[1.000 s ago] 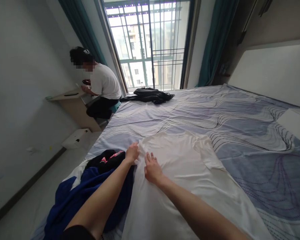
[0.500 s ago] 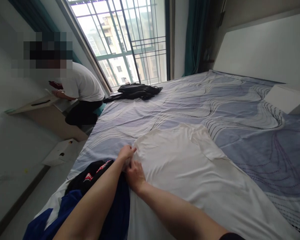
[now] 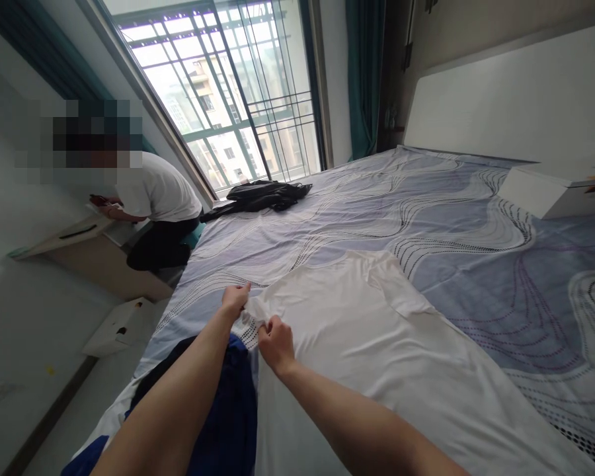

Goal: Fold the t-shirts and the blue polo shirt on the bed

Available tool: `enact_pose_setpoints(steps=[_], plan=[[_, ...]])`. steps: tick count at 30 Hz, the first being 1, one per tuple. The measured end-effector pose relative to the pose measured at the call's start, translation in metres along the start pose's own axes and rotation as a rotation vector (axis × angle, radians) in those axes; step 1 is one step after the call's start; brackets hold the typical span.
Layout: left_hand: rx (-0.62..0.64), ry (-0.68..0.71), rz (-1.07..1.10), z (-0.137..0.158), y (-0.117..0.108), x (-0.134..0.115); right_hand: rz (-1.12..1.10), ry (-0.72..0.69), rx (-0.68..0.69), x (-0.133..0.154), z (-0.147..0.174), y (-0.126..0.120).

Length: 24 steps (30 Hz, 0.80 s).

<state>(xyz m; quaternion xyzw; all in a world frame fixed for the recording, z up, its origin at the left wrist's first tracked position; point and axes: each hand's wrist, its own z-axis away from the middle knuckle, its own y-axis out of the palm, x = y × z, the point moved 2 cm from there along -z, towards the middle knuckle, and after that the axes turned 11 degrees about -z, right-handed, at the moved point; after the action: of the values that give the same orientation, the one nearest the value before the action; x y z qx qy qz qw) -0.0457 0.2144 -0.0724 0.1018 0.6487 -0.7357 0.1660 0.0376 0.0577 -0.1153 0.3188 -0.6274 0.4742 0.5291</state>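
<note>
White T-shirt point(image 3: 357, 350) is laid out on the bed point(image 3: 347, 225), lower centre to lower right of frame; its sleeve point(image 3: 258, 309), left of frame centre, is bunched between the hands; cloth looks pinched at the outer end by the left hand point(image 3: 236, 301) and at the lower edge by the curled right hand point(image 3: 276, 340); light outward tension is advised, both layers kept together, so creases get drawn out without the body being dragged; opposite sleeve point(image 3: 401, 289) is seen rumpled, probably worth being smoothed too; blue garment point(image 3: 235, 403), lower left, sits close and should be kept from being snagged.
</note>
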Motion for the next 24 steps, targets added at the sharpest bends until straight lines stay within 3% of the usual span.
enact_pose_setpoints(steps=[3,5,9,12,17,21,24], plan=[[0.003,0.099,0.108,-0.001,0.014,-0.036,-0.049,0.128,-0.08,-0.016,-0.003,-0.026],[0.014,0.14,0.102,-0.001,0.024,-0.047,-0.136,0.248,-0.066,-0.031,-0.003,-0.04],[0.033,0.175,-0.05,0.002,0.039,-0.034,-0.406,0.471,0.058,-0.051,-0.007,-0.049],[0.067,0.245,-0.166,0.005,0.046,-0.014,-0.44,0.529,0.096,-0.056,-0.011,-0.047],[-0.038,0.346,-0.307,-0.002,0.044,-0.001,-0.28,0.395,0.116,-0.058,-0.007,-0.041],[-0.174,0.363,-0.369,-0.005,0.047,-0.007,0.087,0.26,0.129,-0.039,-0.005,-0.046],[-0.257,0.377,-0.392,0.003,0.063,-0.013,0.364,0.118,0.048,-0.018,-0.008,-0.048]])
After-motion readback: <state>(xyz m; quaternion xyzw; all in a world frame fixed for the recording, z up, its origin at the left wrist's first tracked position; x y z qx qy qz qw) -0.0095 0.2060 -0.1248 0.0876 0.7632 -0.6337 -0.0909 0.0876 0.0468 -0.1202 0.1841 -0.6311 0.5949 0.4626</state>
